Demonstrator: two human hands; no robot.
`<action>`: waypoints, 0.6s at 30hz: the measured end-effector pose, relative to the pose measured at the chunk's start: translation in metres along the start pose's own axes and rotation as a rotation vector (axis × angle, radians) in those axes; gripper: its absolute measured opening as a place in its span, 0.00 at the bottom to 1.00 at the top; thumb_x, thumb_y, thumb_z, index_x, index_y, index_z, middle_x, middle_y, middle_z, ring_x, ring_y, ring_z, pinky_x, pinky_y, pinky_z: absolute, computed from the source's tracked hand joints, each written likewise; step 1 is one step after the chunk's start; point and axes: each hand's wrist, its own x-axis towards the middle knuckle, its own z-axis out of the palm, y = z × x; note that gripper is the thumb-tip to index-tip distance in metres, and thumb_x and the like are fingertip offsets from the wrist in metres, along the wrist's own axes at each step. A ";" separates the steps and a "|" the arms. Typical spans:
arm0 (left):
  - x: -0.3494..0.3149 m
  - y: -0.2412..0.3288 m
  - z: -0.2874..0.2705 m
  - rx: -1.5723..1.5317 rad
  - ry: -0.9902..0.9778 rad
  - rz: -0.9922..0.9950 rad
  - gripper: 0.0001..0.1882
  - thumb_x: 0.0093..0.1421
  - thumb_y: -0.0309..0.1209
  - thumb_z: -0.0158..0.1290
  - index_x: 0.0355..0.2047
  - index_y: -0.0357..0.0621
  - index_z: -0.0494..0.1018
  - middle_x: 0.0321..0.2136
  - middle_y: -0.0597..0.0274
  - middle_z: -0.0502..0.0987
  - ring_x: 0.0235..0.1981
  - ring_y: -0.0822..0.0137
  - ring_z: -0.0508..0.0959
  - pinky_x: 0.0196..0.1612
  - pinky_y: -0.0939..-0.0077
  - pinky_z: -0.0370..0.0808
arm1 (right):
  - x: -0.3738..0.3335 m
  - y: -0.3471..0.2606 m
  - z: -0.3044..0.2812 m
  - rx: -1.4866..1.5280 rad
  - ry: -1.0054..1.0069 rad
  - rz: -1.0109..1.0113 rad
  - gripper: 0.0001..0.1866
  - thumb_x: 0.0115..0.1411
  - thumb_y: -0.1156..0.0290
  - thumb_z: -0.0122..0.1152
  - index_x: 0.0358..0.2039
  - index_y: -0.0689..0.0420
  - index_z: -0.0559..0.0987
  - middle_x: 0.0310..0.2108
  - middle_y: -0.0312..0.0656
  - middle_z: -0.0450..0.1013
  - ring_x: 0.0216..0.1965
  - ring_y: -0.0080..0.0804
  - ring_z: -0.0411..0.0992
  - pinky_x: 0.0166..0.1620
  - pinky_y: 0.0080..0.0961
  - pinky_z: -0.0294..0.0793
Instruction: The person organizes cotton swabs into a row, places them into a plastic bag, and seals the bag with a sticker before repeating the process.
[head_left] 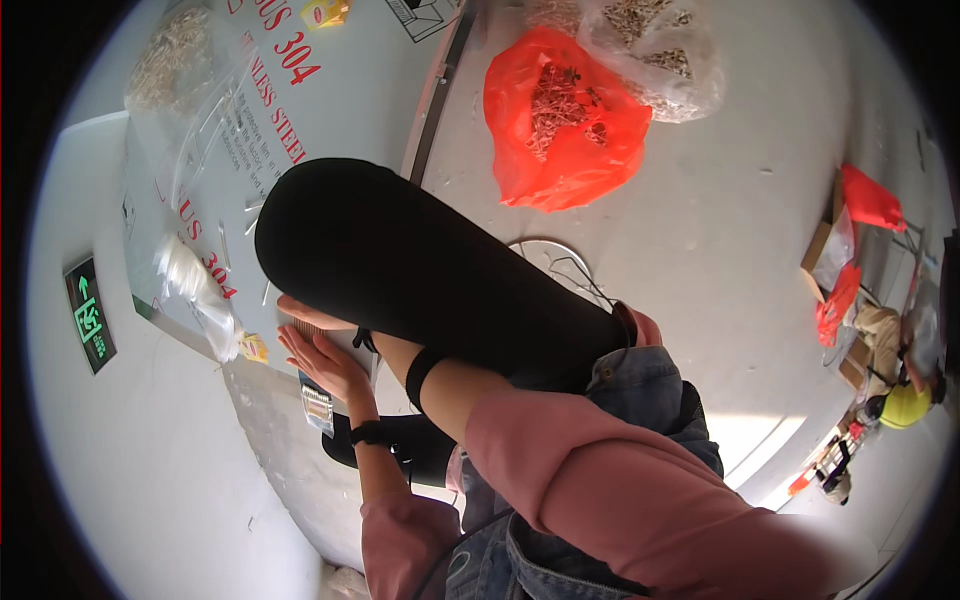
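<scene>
Green-lit arrow sign [91,316] is hanging on the white wall [185,480], far left. Red plastic bag [515,165] is lying open on the grey floor [750,220], thin pale sticks showing inside. Clear bag [705,90], similarly filled, is sitting just beside it. Far right: smaller red bag [870,198] is lying near a cardboard box [816,260]; yellow helmet [905,408] is showing by the rim. Sunlight patch [755,440] is brightening the lower right.

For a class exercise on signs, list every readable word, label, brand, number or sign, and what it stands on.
Grey sheet: large red words and numbers, readable, not copied here; smaller dark lines, partly readable.
Wall sign: green arrow, running figure; characters too small.
Yellow packet: red label, too blurred.
</scene>
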 end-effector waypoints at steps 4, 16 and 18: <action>0.001 -0.004 -0.005 0.008 0.044 0.011 0.29 0.74 0.45 0.37 0.67 0.39 0.60 0.69 0.48 0.60 0.71 0.49 0.56 0.72 0.49 0.45 | 0.007 -0.009 -0.005 0.109 0.011 -0.007 0.10 0.51 0.66 0.59 0.24 0.54 0.68 0.30 0.38 0.65 0.39 0.37 0.69 0.42 0.35 0.70; -0.002 -0.002 -0.007 -0.096 0.151 0.017 0.24 0.68 0.34 0.47 0.63 0.38 0.65 0.67 0.45 0.62 0.70 0.47 0.59 0.70 0.44 0.52 | 0.023 0.004 -0.066 0.336 -0.220 -0.135 0.10 0.49 0.82 0.60 0.32 0.54 0.78 0.37 0.39 0.72 0.45 0.42 0.72 0.49 0.37 0.71; -0.003 -0.001 -0.013 -0.162 0.165 0.008 0.25 0.69 0.33 0.47 0.64 0.37 0.63 0.67 0.44 0.62 0.69 0.46 0.60 0.69 0.46 0.54 | 0.024 0.002 -0.066 0.361 -0.246 -0.109 0.14 0.47 0.86 0.57 0.34 0.55 0.78 0.38 0.41 0.73 0.45 0.44 0.72 0.50 0.39 0.72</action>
